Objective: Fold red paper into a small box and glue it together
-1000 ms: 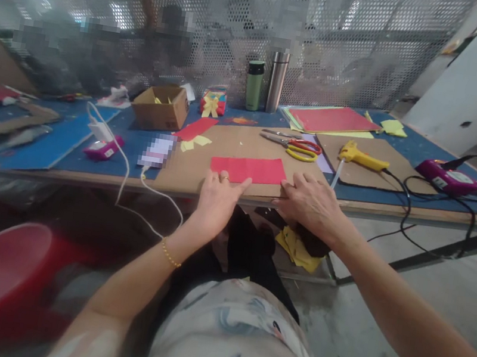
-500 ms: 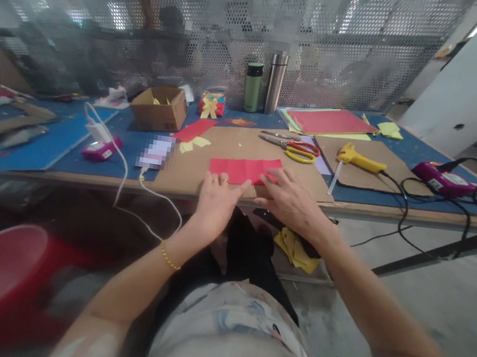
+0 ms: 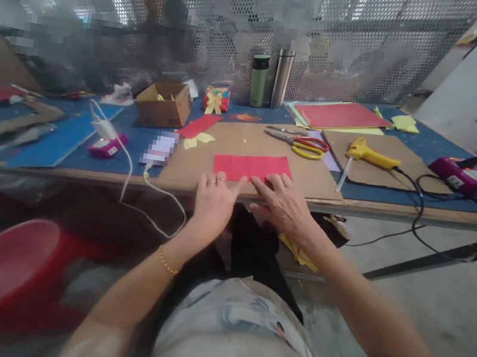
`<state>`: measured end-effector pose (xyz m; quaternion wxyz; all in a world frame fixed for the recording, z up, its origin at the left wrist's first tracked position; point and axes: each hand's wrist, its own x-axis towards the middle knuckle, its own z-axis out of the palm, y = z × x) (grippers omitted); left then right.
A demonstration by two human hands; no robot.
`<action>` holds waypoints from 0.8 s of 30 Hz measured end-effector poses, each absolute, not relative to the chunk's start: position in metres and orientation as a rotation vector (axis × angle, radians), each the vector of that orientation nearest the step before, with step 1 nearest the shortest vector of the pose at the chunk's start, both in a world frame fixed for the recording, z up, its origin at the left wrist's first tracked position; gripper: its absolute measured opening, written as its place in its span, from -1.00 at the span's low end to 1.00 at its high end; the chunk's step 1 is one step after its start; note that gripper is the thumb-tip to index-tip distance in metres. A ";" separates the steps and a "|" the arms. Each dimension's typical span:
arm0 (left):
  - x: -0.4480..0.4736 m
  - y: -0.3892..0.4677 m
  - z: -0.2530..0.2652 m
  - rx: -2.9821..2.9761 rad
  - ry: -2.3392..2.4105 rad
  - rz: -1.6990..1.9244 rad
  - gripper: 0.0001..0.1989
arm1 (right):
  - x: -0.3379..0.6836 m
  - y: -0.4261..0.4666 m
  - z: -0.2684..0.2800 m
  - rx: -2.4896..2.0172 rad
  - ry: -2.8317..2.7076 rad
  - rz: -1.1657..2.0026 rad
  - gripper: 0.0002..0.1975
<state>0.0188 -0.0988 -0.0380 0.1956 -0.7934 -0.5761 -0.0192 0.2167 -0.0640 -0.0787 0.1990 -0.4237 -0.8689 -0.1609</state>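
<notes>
A folded strip of red paper [image 3: 245, 165] lies flat near the front edge of a brown cardboard sheet [image 3: 195, 165], with crease lines across it. At its near left edge my left hand [image 3: 216, 199] rests, fingertips on the edge and thumb stretched to the right. My right hand [image 3: 286, 207] lies on the near right edge, fingers spread and pressing down, thumb lower by the table edge. Neither hand is wrapped round anything. Just behind the strip are scissors with yellow handles [image 3: 308, 152] and another pair with red handles [image 3: 316, 143].
To the right lie a yellow glue gun [image 3: 373, 154] and a purple device [image 3: 465, 176] with black cables. A phone [image 3: 159, 148] with a white cable, a cardboard box [image 3: 164, 105], a green bottle [image 3: 258, 82] and a steel flask [image 3: 282, 80] stand or lie around. A red stool [image 3: 8, 263] is at lower left.
My right hand's fingers have shifted along the strip's near edge, and more of its right end shows. The left hand stays at the near left edge. The camera view has moved slightly.
</notes>
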 end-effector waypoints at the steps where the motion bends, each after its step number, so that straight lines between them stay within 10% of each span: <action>1: 0.018 -0.099 -0.039 -2.221 -1.604 -0.079 -0.37 | 0.216 -0.064 -0.079 -1.188 -2.422 -0.448 -0.40; 24: 0.009 -0.095 -0.052 -2.209 -1.544 -0.242 -0.52 | 0.203 -0.073 -0.066 -1.315 -2.466 -0.471 -0.36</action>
